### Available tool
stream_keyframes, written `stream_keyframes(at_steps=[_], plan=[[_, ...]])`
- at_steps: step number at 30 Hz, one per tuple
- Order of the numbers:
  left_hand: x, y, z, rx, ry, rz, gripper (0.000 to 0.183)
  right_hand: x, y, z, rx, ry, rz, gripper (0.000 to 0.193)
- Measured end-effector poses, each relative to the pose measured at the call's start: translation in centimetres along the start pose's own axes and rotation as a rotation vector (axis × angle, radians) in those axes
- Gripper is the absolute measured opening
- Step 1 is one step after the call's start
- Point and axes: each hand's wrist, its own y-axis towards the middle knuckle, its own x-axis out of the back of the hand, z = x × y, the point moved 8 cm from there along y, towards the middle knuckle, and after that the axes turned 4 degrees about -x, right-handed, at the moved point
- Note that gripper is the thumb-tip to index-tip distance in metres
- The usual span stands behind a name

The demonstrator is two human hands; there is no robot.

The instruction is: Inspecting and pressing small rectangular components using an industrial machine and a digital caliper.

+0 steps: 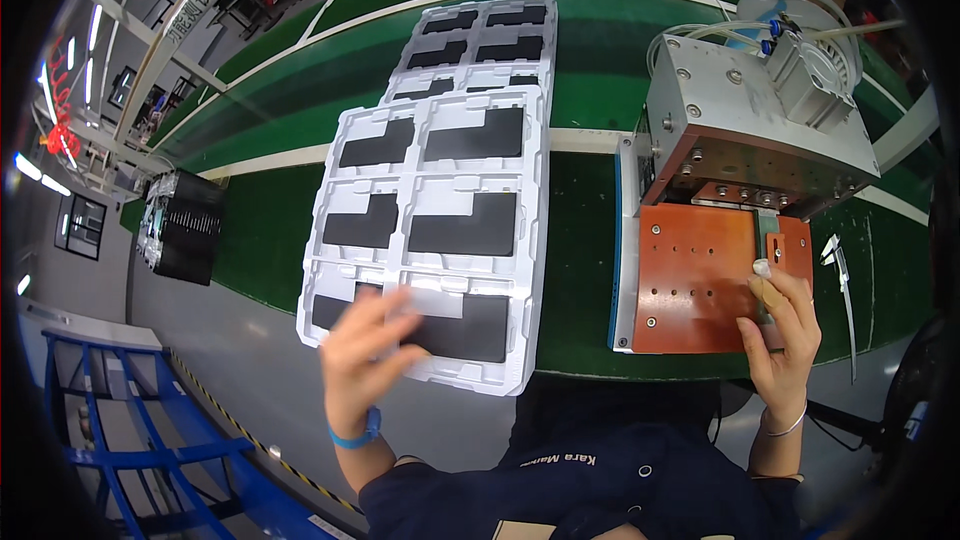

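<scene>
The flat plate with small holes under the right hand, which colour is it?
Orange-brown; the flat drilled plate shows best in the head view, beside the right hand.

left hand (pixel 365 350) blurred, fingers spread flat; right hand (pixel 782 325) raised, fingertips pinched together.

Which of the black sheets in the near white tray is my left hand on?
The front-row sheet nearest you; the left hand overlaps it, unlike the others.

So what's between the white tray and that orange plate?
In the head view, only bare green belt separates the white tray from the orange plate.
</scene>
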Motion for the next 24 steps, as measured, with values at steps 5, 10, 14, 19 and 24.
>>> stream_keyframes(at_steps=[5, 10, 14, 19, 24], plan=[[7.9, -3.5, 9.6, 0.477, 0.479, -0.438, 0.03, -1.8, 0.0, 1.8, 0.029, 0.133, 0.092, 0.041], [7.2, -4.2, 13.1, 0.679, 0.414, -0.271, 0.042, -4.1, 0.3, 5.4, 0.238, 0.217, 0.191, 0.041], [7.9, -6.2, 15.8, 0.83, 0.024, -0.258, 0.053, -4.2, 0.5, 4.7, 0.235, 0.229, 0.169, 0.039], [8.5, -5.0, 14.5, 0.885, -0.177, -0.213, 0.051, -4.8, -0.3, 3.2, 0.197, 0.222, 0.16, 0.038], [9.2, -4.4, 16.4, 1.071, -0.428, -0.132, 0.053, -5.1, -0.6, 2.7, 0.198, 0.234, 0.142, 0.037]])
